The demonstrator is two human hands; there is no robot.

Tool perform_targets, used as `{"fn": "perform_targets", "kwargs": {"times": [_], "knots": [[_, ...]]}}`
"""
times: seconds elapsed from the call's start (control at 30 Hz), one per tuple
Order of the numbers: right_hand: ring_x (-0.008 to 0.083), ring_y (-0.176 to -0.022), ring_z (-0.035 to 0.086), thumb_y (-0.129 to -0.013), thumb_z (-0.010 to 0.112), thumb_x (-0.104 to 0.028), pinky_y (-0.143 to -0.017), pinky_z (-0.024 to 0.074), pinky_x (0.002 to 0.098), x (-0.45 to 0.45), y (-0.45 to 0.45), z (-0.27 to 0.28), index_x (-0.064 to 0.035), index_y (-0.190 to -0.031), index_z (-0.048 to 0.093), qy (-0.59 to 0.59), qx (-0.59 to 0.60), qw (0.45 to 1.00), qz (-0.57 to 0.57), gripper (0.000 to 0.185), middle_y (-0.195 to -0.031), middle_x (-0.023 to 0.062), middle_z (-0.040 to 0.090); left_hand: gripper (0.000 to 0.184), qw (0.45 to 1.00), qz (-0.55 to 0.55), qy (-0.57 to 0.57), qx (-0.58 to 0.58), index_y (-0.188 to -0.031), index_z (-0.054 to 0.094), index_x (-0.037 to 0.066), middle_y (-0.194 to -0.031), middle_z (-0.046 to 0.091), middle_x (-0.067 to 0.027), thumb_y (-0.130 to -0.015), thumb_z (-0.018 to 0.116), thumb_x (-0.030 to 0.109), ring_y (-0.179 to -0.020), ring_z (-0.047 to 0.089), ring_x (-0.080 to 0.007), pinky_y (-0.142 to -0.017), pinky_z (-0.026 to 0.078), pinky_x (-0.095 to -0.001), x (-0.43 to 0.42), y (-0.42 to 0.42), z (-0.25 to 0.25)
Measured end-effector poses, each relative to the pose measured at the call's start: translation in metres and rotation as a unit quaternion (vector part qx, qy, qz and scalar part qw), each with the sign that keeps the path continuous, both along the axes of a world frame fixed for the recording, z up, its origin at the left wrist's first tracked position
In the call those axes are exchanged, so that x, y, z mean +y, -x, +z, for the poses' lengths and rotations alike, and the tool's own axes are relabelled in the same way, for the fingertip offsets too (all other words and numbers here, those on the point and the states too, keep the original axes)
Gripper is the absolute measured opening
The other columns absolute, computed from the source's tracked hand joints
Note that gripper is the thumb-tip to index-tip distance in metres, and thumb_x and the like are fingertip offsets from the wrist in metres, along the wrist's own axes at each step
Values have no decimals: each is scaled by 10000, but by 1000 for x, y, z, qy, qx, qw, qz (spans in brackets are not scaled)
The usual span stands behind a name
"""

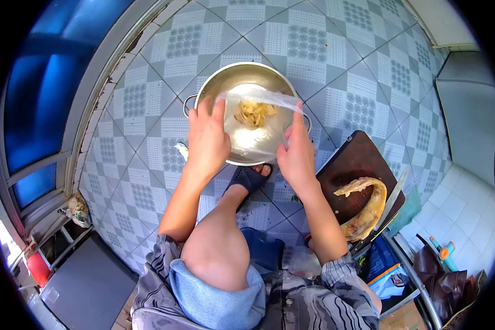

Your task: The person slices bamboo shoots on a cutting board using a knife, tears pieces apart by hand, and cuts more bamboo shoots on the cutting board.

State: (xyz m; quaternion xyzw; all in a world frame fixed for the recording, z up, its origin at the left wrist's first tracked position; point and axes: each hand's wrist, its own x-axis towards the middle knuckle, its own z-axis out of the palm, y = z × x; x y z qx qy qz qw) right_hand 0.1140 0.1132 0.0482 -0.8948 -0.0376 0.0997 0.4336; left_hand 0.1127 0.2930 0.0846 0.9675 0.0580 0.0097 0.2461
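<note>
Between my hands a clear plastic bag (264, 100) is stretched above a wide metal pot (212, 88) on the tiled floor. Pale yellowish pieces (253, 114) lie in the pot, seen partly through the plastic. At the pot's left side, my left hand (208, 135) grips the bag's edge with bent fingers. My right hand (297, 151) holds the bag's other side near the right rim, its index finger pointing up along the plastic. To the right, a long curved piece of meat (371, 212) rests on a dark cutting board (349, 162), with a knife (393, 199) beside it.
My slippered foot (248, 179) is just below the pot. A white scrap (182, 149) lies on the floor at its left. A dark grey cabinet (88, 280) stands at lower left, and a metal rack (418, 283) with bags stands at lower right.
</note>
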Motion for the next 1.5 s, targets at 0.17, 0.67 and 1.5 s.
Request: {"fn": "perform_targets", "kwargs": {"times": [0.17, 0.67, 1.5], "knots": [[250, -698, 539, -694, 539, 48, -633, 455, 333, 3, 0, -10, -75, -1440, 106, -26, -17, 999, 7, 872, -816, 107, 479, 575, 998, -11, -19, 66, -1223, 502, 53, -1304, 384, -244, -668, 631, -24, -1172, 346, -419, -981, 349, -442, -5, 6, 14], [311, -806, 561, -763, 593, -57, -743, 450, 382, -56, 37, 60, -7, -1096, 558, 7, -96, 995, -2, 339, -965, 152, 536, 304, 994, -57, -7, -91, -1035, 615, 23, -1167, 520, -179, -732, 627, 49, -1108, 426, -366, -946, 367, -430, -9, 17, 44], [171, -791, 544, -821, 367, -688, -734, 446, 275, -58, 316, 394, 36, -1166, 436, -910, 325, 128, 225, 805, -868, 87, 552, 298, 890, -447, -80, -42, -1042, 564, -16, -1019, 576, -176, -759, 614, 62, -1016, 505, -347, -892, 399, -382, -166, 96, 260]]}}
